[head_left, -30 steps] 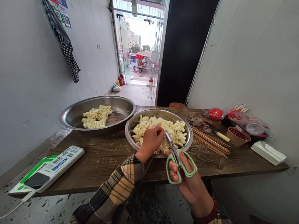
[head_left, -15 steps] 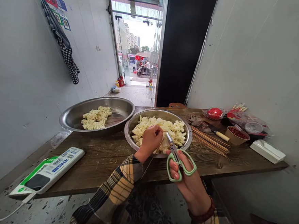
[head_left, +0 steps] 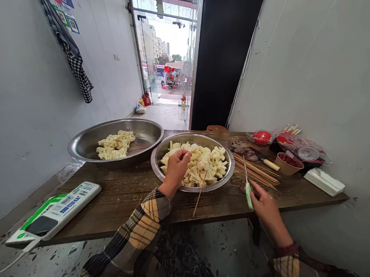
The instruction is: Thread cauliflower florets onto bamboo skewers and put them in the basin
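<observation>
My left hand [head_left: 175,170] hovers over the near side of a metal bowl [head_left: 155,167] full of cauliflower florets [head_left: 206,161]. Its thumb and fingers are pinched together; whatever is between them is too small to make out. One bamboo skewer [head_left: 197,203] leans out over the front rim of that bowl. Right of the bowl, my right hand [head_left: 264,205] grips the scissors [head_left: 248,195] by their green handles, blades pointing away from me toward the bundle of loose skewers [head_left: 258,171].
A larger metal basin [head_left: 76,148] at left holds skewered cauliflower [head_left: 116,145]. Behind the loose skewers lie a knife [head_left: 270,164], a tub of red contents [head_left: 289,160] and a white box [head_left: 324,182]. A white payment device [head_left: 69,208] lies front left on the wooden table [head_left: 120,201].
My right hand has carried the scissors from the bowl's front out to the right, turning them edge-on. My left hand stays pinched over the bowl. The skewer at the rim now shows clearly.
</observation>
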